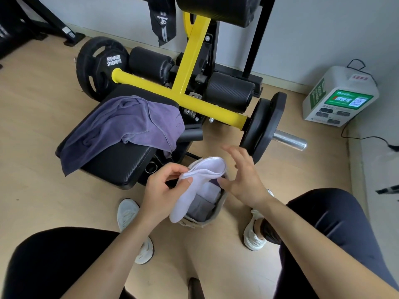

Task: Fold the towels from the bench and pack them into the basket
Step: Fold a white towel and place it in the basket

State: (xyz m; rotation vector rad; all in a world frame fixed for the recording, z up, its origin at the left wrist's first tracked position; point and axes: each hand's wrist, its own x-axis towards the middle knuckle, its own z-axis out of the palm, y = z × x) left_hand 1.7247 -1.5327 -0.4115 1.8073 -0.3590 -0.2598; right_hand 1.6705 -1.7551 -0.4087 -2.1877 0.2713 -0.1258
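— While my left hand [164, 190] pinches the folded white towel [199, 170] between thumb and curled fingers, the towel hangs right over the basket [199, 223], its lower end draped across the near-left rim.
— What's in the basket?
— Folded towels [203, 205] packed side by side, a white one and a greyish one nearer me. I can't tell how many.
— Your right hand [244, 180]?
— Fingers spread, holding nothing, thumb just beside the towel's fold, above the basket's right wall.
— The bench?
— A crumpled purple towel [123, 124] lies across the black bench pad [121, 165], one corner hanging off its near-left edge.
— Room to move?
— The basket stands on the wood floor [302, 169] between my left shoe [127, 212] and right shoe [252, 236]. The pad's corner is near on the left, and a black weight plate [263, 130] is near beyond my right hand. Bare floor lies open to the right.
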